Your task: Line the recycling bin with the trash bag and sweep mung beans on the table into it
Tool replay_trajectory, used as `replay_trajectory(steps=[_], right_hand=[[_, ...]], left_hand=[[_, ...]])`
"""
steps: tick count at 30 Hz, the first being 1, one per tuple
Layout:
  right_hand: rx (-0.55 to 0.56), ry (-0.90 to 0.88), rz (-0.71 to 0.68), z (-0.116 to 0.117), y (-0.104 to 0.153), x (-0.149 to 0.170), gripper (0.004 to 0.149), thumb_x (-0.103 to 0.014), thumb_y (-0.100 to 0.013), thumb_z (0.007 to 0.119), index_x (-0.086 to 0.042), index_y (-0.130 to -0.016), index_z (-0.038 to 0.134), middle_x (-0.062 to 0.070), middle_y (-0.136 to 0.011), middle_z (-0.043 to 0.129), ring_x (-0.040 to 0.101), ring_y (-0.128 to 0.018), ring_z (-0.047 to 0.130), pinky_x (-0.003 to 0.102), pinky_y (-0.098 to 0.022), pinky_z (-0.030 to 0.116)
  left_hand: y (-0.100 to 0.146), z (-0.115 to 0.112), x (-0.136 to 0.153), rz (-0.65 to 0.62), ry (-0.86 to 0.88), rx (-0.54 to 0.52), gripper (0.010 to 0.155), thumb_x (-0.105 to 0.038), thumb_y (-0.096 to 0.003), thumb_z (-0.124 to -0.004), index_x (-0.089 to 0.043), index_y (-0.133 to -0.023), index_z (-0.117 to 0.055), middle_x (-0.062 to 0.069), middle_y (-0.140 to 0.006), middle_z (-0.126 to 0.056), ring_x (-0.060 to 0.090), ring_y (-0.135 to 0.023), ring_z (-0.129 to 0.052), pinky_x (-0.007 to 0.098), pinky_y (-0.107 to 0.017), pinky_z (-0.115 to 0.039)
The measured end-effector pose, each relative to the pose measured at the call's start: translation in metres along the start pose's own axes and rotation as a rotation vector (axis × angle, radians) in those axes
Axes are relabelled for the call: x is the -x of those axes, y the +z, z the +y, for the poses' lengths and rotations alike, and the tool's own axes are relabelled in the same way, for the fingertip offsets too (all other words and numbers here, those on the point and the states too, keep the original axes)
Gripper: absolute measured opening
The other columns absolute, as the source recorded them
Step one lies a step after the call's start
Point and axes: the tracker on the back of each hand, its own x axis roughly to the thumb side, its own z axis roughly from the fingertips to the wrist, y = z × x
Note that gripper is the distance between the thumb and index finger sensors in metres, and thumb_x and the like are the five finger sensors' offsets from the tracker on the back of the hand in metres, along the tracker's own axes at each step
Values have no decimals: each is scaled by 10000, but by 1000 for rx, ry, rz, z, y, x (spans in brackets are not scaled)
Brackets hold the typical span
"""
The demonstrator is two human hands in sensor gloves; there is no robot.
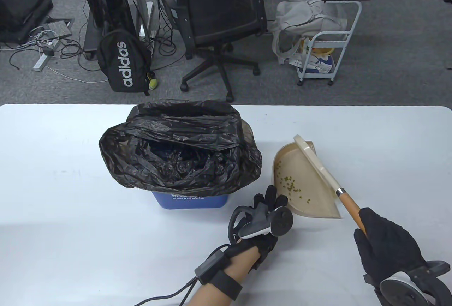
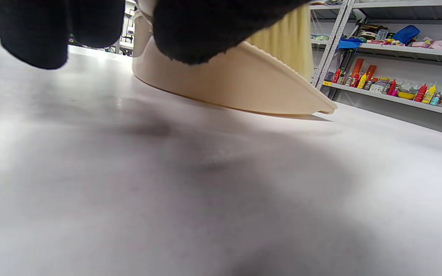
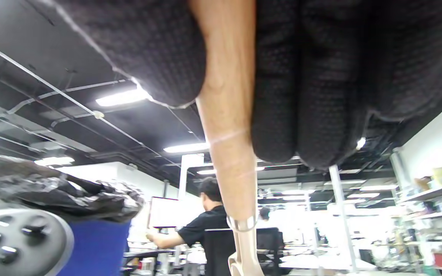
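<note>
The blue recycling bin (image 1: 190,201) stands mid-table, lined with a crumpled black trash bag (image 1: 180,150) folded over its rim. To its right lies a beige dustpan (image 1: 310,200) holding several green mung beans (image 1: 291,184). A brush with a cream head (image 1: 314,159) rests across the pan. My right hand (image 1: 385,249) grips its wooden handle (image 1: 349,209); the right wrist view shows the fingers (image 3: 320,76) curled round the handle (image 3: 228,134). My left hand (image 1: 270,202) reaches with straight fingers to the pan's left wall. In the left wrist view the fingertips (image 2: 213,30) sit against the dustpan (image 2: 244,84).
The white table (image 1: 70,179) is bare left of the bin and along the front. Beyond its far edge are an office chair (image 1: 219,13), a black backpack (image 1: 123,62) and a white cart (image 1: 325,52). A person (image 3: 205,226) stands far behind.
</note>
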Motion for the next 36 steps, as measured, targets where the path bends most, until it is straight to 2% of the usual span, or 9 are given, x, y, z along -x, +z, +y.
replay_trajectory(steps=[5, 8, 19, 25, 30, 36], right_hand=[[-41, 56, 47, 15, 1, 13, 555, -290, -454, 845, 56, -888, 873, 297, -670, 1022, 467, -537, 1075, 617, -409, 860], [-50, -9, 66, 19, 2, 16, 556, -286, -454, 846, 57, -890, 870, 302, -673, 1019, 471, -538, 1072, 620, -408, 859], [-2, -142, -12, 5, -2, 1, 553, -288, -454, 842, 50, -891, 870, 294, -676, 1020, 464, -544, 1074, 617, -412, 861], [29, -17, 3, -2, -1, 6, 553, -288, -454, 844, 52, -891, 871, 295, -675, 1020, 466, -543, 1073, 619, -411, 859], [-18, 58, 55, 9, 2, 17, 551, -286, -454, 848, 54, -886, 876, 300, -668, 1022, 471, -534, 1073, 621, -406, 859], [-41, -45, 64, 19, 7, 14, 552, -285, -453, 848, 54, -888, 872, 301, -670, 1021, 469, -534, 1075, 618, -404, 862]], left_hand=[[0, 0, 0, 0, -2, 1, 752, 2, -469, -811, -32, -1134, -461, 357, -1178, -275, 757, -963, -569, 820, -575, -712], [0, 0, 0, 1, -2, 1, 751, 1, -469, -811, -35, -1133, -462, 355, -1177, -277, 757, -961, -572, 819, -574, -714], [-1, 0, 2, 7, 8, -1, 751, 4, -468, -812, -45, -1134, -468, 347, -1181, -278, 753, -965, -574, 820, -576, -715], [-1, 0, 2, 7, 9, 1, 749, 5, -469, -812, -45, -1133, -469, 348, -1181, -278, 753, -965, -575, 821, -576, -713], [-1, 1, 2, 7, 6, 2, 750, 5, -469, -813, -45, -1134, -469, 346, -1182, -280, 752, -966, -576, 821, -577, -713], [-1, 1, 2, 9, -9, 3, 752, 6, -469, -815, -47, -1135, -470, 345, -1185, -283, 751, -968, -577, 822, -578, -714]])
